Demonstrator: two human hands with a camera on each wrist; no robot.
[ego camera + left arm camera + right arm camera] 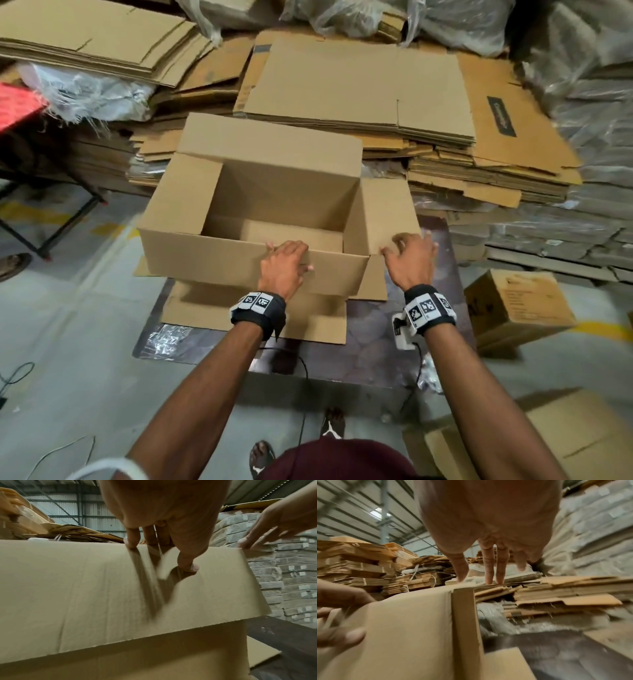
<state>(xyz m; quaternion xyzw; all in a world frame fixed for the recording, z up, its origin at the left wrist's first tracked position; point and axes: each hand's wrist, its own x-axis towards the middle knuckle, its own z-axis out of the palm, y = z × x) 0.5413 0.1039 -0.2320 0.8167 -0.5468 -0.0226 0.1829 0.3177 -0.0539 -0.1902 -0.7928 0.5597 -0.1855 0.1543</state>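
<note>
Flat cartons are stacked along the far edge of the floor in front of me, with a second pile in the far left corner. Wrapped bundles line the right edge. A red table stands at my left. A printed box sits to my right, just beside a dark mat. A black cable crosses the mat's near edge.

The grey concrete floor carries a dark mat at its middle. A flat cardboard sheet lies on the mat's left half, and the open carton stands on that sheet. Stacks of flattened cartons crowd the mat's far edge. Off its right edge sits a closed carton, tilted. Black cables trail across the floor at the left.
</note>
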